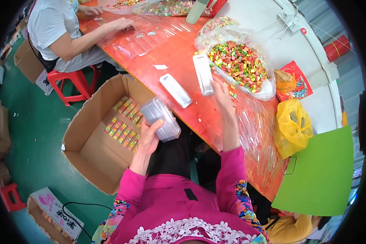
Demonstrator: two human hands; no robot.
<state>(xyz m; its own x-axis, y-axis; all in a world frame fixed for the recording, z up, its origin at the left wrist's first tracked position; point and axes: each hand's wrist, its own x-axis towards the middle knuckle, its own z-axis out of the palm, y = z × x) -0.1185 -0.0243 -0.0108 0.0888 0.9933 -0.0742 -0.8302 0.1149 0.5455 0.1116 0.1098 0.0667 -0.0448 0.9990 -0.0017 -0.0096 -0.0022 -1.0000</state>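
Note:
My left hand (147, 140) is wrapped round a stack of clear plastic cases (162, 118), its thumb on the near side, over the edge of the cardboard box. With my right hand (221, 92) I grip the near end of a narrow whitish box (202, 72), which has a slot at its far end, above the red table. Between my hands a similar long silvery-white box (175, 90) lies on the tabletop. Just past my right hand, an open clear bag (259, 60) holds a heap of small red, yellow and green wrapped pieces (236, 65).
The big open cardboard box (91, 156) at left holds rows of filled small packs (122, 132). Clear plastic tubes (254, 134) litter the red table (150, 53) at right, near a yellow bag (293, 126) and a green board (321, 175). A co-worker (55, 28) sits far left.

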